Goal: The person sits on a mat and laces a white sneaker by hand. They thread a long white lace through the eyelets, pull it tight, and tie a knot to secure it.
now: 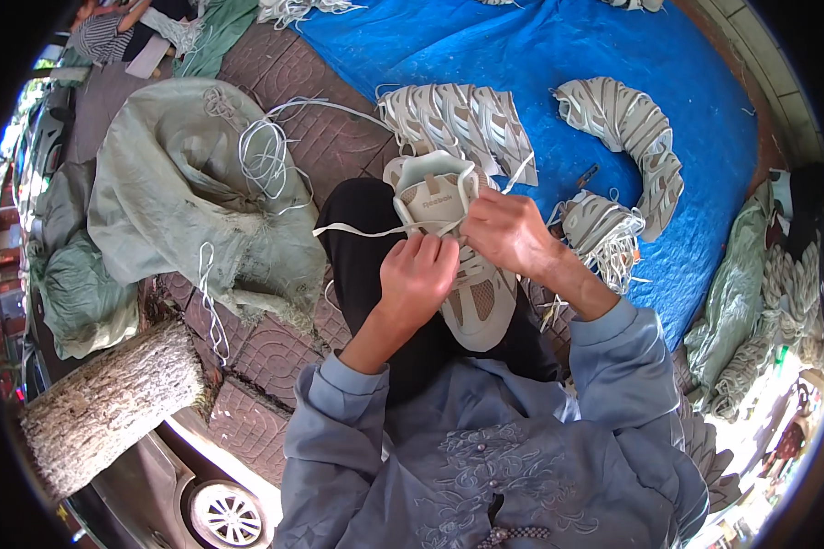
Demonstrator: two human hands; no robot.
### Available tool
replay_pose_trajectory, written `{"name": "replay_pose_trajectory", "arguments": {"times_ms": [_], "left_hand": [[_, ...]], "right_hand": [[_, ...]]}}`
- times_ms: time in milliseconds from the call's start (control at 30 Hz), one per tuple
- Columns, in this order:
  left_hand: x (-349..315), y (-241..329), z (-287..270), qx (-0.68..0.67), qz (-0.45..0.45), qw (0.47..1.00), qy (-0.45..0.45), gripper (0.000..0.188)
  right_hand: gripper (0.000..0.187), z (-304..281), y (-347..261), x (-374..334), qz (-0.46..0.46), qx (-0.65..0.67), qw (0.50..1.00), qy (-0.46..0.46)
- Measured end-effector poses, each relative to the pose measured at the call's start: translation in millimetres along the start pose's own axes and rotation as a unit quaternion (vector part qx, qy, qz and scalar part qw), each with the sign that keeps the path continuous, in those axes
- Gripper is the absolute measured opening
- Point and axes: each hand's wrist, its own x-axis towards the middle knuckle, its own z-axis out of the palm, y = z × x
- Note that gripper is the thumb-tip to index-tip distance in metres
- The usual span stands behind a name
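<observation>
A beige and white shoe upper (482,309) lies across my black-trousered lap, its toe end toward me and its tongue and collar at the far end. A flat off-white shoelace (362,231) crosses its upper eyelets, one loose end sticking out to the left. My left hand (419,277) is closed in a pinch on the lace at the middle of the lacing. Just to the right and slightly farther off, my right hand (511,231) pinches the lace at the right eyelet edge; another lace end rises beyond its fingers. The fingertips hide the exact crossing.
On a blue tarp (558,46) ahead lie a row of nested shoe uppers (458,123), a curved stack (641,137) and a laced bundle (600,229). A grey-green sack (165,174) with loose white laces (264,156) sits left. Near it are a tree trunk (114,398) and a parked car (146,494).
</observation>
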Motion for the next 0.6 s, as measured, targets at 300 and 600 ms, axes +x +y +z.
{"name": "replay_pose_trajectory", "arguments": {"times_ms": [300,600], "left_hand": [[15.9,-14.1,-19.7,-0.479,-0.387,0.749,-0.245,0.023],[29.0,-21.9,-8.3,-0.316,-0.198,0.905,-0.204,0.013]], "right_hand": [[0.019,-8.0,-10.8,1.0,-0.025,-0.070,0.989,0.128],[0.017,-0.4,-2.6,-7.0,-0.013,-0.054,0.989,0.138]]}}
